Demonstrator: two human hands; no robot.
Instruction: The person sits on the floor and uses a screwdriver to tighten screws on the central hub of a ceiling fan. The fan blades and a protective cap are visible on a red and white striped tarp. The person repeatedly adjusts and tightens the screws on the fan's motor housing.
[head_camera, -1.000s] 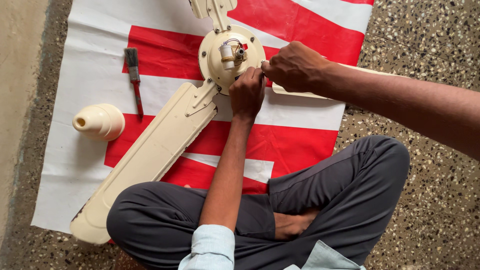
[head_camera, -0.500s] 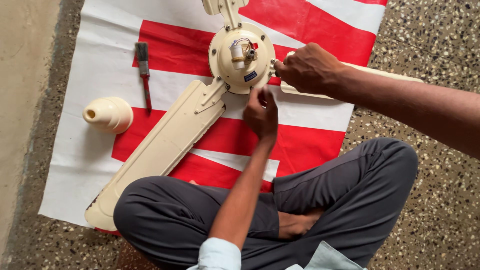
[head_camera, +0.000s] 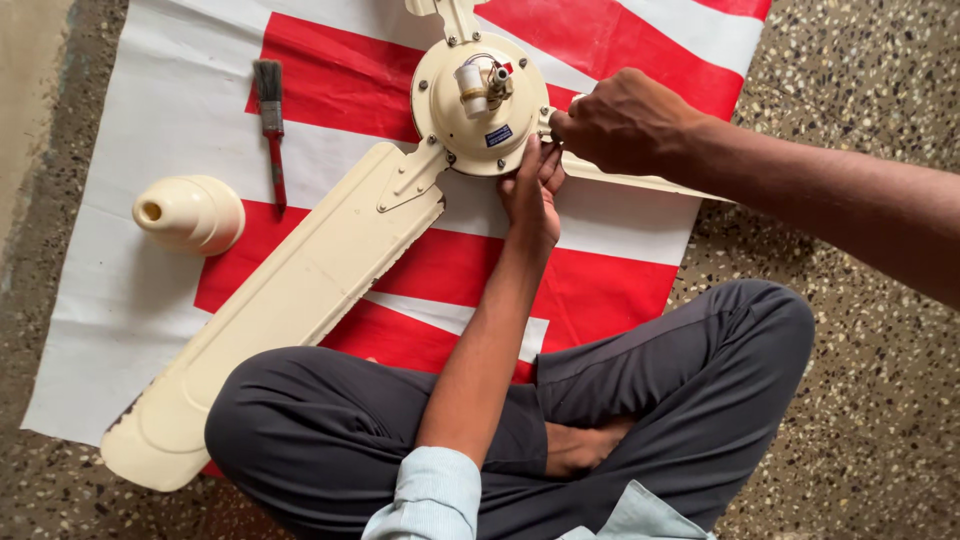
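Gripping the fan hub (head_camera: 480, 105), both hands work over a striped sheet (head_camera: 620, 280) on speckled floor (head_camera: 860, 300).

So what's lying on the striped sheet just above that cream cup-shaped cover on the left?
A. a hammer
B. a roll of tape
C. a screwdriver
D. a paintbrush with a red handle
D: a paintbrush with dark bristles and a red handle lies on the red-and-white sheet, just up and right of the cream cover.
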